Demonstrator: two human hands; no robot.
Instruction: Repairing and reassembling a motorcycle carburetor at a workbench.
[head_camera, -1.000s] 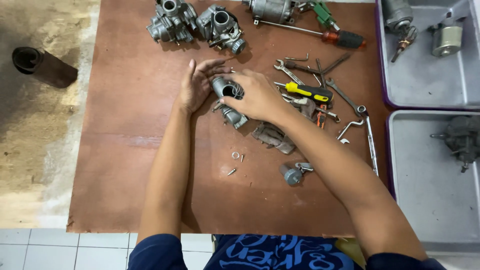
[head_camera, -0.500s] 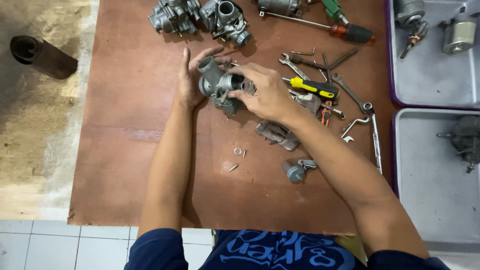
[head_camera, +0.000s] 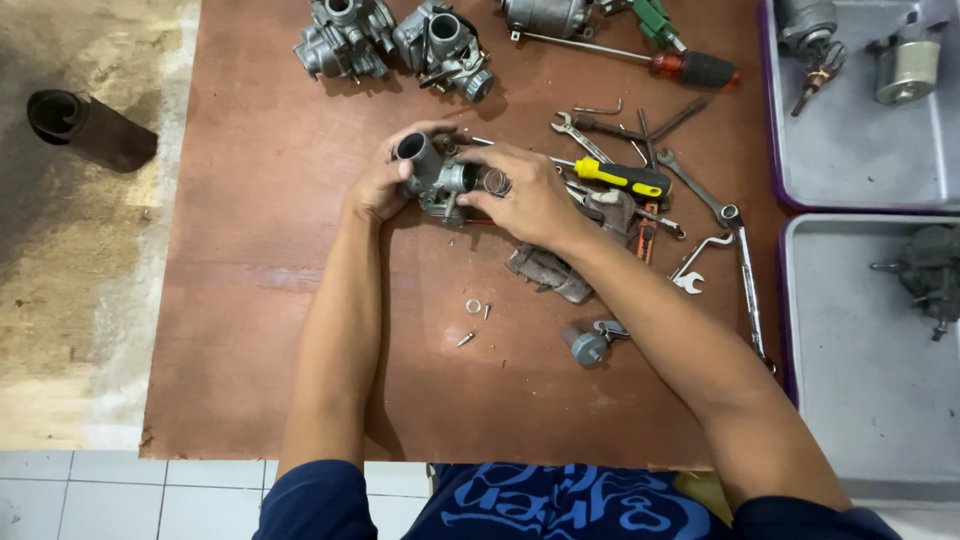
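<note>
Gripping a grey carburetor (head_camera: 437, 177), left hand (head_camera: 378, 188) and right hand (head_camera: 530, 195), above the brown board (head_camera: 270, 300).

Two bare forearms, no gloves, no watch, no wristbands. Left hand (head_camera: 378, 190) and right hand (head_camera: 527, 196) both uncovered, fingers bare, no rings I can make out. Short dark navy sleeves (head_camera: 318, 498) end above the elbows, plain fabric, hem visible on the left one. Same navy on the right sleeve at frame corner. Dark blue T-shirt chest (head_camera: 560, 505) carries a lighter blue swirling printed graphic across the front.
</note>
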